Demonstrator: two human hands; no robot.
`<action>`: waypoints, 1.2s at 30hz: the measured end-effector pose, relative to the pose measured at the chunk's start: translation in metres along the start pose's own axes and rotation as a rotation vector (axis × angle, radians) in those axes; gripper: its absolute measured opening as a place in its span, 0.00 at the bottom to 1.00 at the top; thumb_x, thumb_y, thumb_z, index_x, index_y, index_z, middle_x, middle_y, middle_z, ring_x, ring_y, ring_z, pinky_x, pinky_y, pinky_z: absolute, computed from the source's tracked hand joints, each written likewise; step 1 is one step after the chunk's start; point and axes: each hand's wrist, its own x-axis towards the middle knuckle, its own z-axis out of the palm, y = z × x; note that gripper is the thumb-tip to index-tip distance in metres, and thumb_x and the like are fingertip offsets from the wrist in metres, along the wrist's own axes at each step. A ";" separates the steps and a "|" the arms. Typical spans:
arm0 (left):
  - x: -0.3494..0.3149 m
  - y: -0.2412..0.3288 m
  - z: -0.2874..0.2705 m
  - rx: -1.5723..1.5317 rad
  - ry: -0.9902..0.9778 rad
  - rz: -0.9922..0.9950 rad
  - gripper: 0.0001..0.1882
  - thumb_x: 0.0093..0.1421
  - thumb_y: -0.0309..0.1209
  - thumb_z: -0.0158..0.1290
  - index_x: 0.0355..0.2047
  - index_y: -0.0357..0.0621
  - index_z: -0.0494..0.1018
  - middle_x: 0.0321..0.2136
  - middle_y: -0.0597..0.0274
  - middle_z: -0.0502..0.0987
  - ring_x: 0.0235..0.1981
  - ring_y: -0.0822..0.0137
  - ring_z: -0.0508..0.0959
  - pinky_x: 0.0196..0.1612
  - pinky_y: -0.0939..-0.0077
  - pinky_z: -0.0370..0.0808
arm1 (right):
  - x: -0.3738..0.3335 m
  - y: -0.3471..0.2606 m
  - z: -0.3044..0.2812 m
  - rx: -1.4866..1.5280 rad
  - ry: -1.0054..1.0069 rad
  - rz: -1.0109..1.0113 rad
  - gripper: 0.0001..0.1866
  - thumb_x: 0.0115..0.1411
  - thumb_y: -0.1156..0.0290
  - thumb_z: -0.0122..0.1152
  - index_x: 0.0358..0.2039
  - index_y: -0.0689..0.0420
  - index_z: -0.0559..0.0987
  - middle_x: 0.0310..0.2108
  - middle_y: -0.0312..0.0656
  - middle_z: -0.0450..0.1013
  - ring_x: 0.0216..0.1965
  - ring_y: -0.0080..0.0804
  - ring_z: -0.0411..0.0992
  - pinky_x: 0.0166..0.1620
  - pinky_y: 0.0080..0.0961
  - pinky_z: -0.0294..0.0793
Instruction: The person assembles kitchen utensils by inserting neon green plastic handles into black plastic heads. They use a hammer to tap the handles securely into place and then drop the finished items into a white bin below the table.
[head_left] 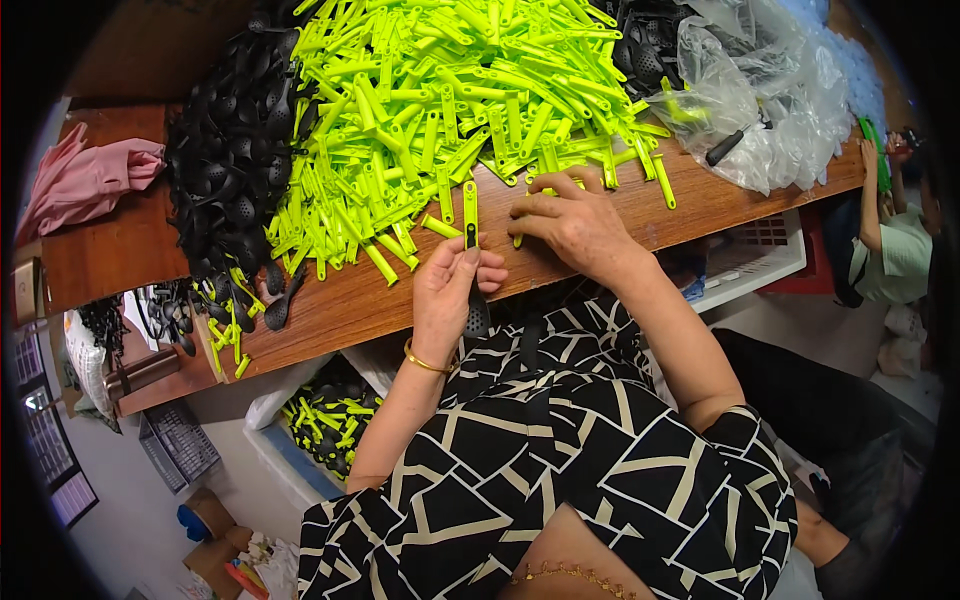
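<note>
My left hand (pixel 445 292) grips a small perforated spoon (pixel 478 318) over the table's front edge. The spoon has a black bowl with holes and a lime-green handle, which points up toward the pile. To the right, my right hand (pixel 585 228) rests at the table edge, its fingers curled over a lime-green handle piece (pixel 518 240) that is mostly hidden beneath them. Just beyond both hands spreads a big heap of loose lime-green handles (pixel 450 90). Left of it lies a heap of black perforated spoon heads (pixel 235 160).
Clear plastic bags (pixel 750 90) lie at the right end of the wooden table (pixel 345 312). A lined bin (pixel 330 420) of black-and-green pieces stands below on the left. Under the table's right side is a white crate (pixel 755 262). Pink cloth (pixel 95 178) lies far left; another person (pixel 890 245) sits far right.
</note>
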 end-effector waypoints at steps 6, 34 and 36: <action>-0.002 -0.002 0.012 0.013 -0.064 0.056 0.14 0.75 0.24 0.45 0.58 0.34 0.66 0.47 0.52 0.81 0.45 0.65 0.84 0.49 0.74 0.81 | 0.001 -0.006 0.002 0.399 0.431 0.239 0.15 0.60 0.78 0.68 0.48 0.54 0.82 0.45 0.33 0.80 0.47 0.30 0.76 0.56 0.33 0.71; -0.012 -0.002 0.042 0.158 -0.118 0.119 0.10 0.74 0.28 0.51 0.49 0.34 0.74 0.34 0.58 0.84 0.34 0.71 0.84 0.41 0.79 0.81 | 0.004 -0.044 -0.010 0.480 0.583 0.393 0.24 0.58 0.77 0.70 0.55 0.60 0.76 0.41 0.43 0.78 0.38 0.34 0.79 0.40 0.28 0.79; -0.015 -0.005 0.042 0.211 -0.086 0.202 0.08 0.73 0.26 0.52 0.46 0.34 0.74 0.34 0.59 0.84 0.33 0.72 0.84 0.39 0.79 0.81 | -0.010 -0.052 -0.001 1.139 0.444 0.561 0.20 0.62 0.77 0.68 0.54 0.61 0.75 0.41 0.40 0.77 0.39 0.27 0.78 0.40 0.23 0.79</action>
